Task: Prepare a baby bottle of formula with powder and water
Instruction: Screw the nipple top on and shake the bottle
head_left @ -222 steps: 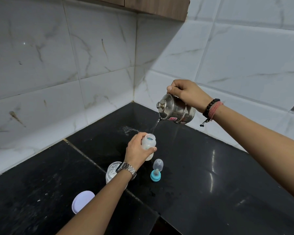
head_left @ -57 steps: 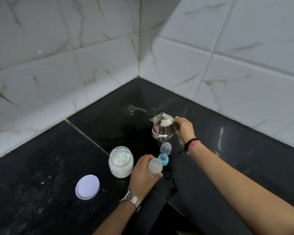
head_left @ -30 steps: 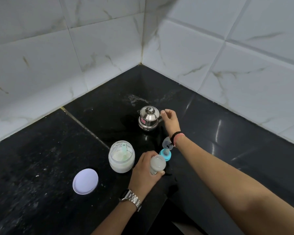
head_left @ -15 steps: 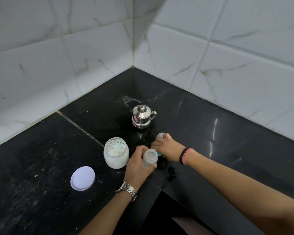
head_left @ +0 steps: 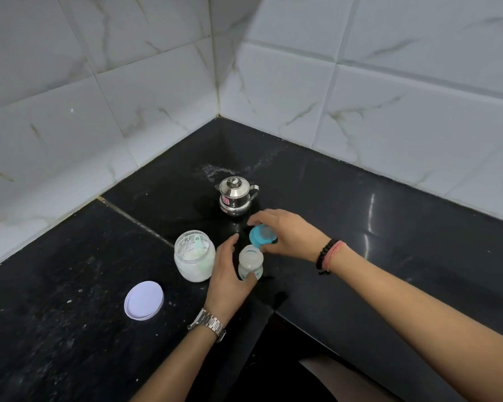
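Near the counter's [head_left: 389, 227] front inner edge, the left hand [head_left: 230, 274] grips the open baby bottle [head_left: 251, 262] upright. Half a second ago the right hand [head_left: 288, 236] was down at the surface; now it has lifted the blue teat ring [head_left: 262, 235], pinched in its fingers, just above the bottle's mouth. Steel pot [head_left: 235, 195], powder jar [head_left: 194, 255] and lid [head_left: 143, 299] sit unmoved

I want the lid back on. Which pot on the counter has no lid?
The glass jar of white powder beside the left hand; the steel pot behind keeps its knobbed lid.
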